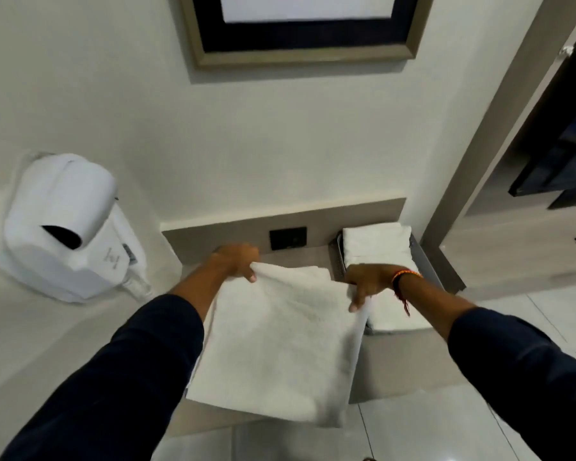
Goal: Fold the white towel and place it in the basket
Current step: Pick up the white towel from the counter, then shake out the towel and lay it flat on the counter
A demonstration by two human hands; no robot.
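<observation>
From the head view, the left hand (235, 262) and right hand (368, 283) each pinch a far corner of the white towel (276, 344), which hangs between them over the worktop (399, 357). Just past the right hand, the gray basket (424, 261) already holds folded towels (376, 244). The soft, fluffy cloth could slip and fold crooked

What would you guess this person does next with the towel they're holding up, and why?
Probably bring the two held corners forward and down to fold it in half. The left hand and right hand each pinch a top corner of the white towel, which still hangs open, while the basket to the right holds only folded towels.
</observation>
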